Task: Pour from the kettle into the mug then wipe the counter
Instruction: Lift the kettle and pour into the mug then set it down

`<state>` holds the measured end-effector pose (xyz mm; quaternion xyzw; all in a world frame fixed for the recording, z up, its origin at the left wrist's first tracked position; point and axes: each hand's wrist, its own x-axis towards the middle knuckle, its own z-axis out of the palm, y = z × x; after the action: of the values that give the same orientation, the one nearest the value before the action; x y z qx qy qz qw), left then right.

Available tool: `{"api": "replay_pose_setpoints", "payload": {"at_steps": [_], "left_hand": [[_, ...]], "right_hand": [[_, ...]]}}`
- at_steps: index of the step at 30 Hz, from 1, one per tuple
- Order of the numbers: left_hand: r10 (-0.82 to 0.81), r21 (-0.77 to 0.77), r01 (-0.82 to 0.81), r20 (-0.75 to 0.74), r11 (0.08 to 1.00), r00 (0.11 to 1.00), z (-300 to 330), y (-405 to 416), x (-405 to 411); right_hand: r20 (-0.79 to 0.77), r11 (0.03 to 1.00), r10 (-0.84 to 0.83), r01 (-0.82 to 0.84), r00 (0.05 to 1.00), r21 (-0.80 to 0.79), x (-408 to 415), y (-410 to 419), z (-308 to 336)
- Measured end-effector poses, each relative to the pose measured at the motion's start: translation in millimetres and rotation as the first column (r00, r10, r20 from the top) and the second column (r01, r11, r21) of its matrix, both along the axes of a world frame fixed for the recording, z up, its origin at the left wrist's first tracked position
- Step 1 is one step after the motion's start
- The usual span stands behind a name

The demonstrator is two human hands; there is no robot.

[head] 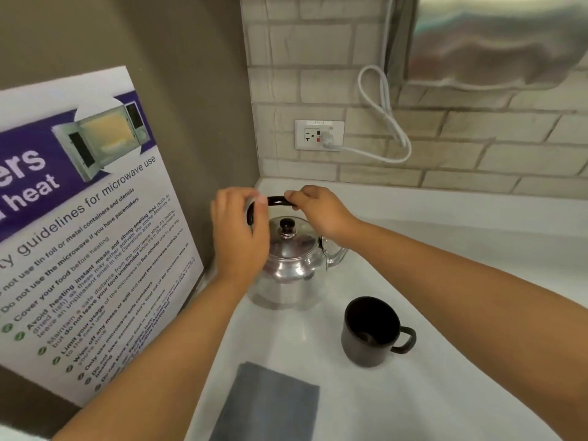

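A shiny metal kettle (291, 265) with a black lid knob stands on the white counter (445, 313) in the back left corner, its spout pointing right. Both hands are on its raised black handle (278, 201). My left hand (238, 237) grips the handle's left end and hides the kettle's left side. My right hand (318, 211) pinches the handle's right end from above. A black mug (370, 332) stands in front and to the right of the kettle, its handle pointing right. A folded grey cloth (270, 405) lies flat at the near edge.
A microwave guidelines poster (79, 218) leans against the left wall right beside the kettle. On the tiled back wall are an outlet (319, 135) and a looped white cord (385, 119). A steel appliance (496, 39) hangs at the top right.
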<state>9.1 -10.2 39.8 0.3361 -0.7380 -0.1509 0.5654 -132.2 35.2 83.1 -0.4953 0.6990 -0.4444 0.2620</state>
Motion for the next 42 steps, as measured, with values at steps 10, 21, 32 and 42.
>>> {"api": "replay_pose_setpoints", "payload": {"at_steps": [10, 21, 32, 42], "left_hand": [[-0.013, 0.355, 0.150, -0.360, 0.923, 0.933, 54.1, 12.0, -1.3], [-0.008, 0.384, 0.150, -0.346, 0.911, 0.938, 39.3, 34.3, 26.6], [-0.098, 0.331, 0.187, -0.267, 0.925, 0.959, 32.7, 48.4, 21.2], [-0.189, 0.301, 0.231, -0.161, 0.925, 0.969, 41.3, 61.7, 3.1]], "right_hand": [[0.037, 0.986, 0.097, -0.091, 0.995, -0.142, 18.2, 44.5, 60.9], [-0.031, 0.916, -0.401, 0.399, 0.916, -0.052, -24.8, 181.2, -89.1], [-0.058, 0.931, -0.360, 0.362, 0.931, 0.037, -13.8, 197.7, -147.3], [-0.105, 0.950, -0.305, 0.311, 0.947, 0.042, -27.6, 203.1, -148.6]]}}
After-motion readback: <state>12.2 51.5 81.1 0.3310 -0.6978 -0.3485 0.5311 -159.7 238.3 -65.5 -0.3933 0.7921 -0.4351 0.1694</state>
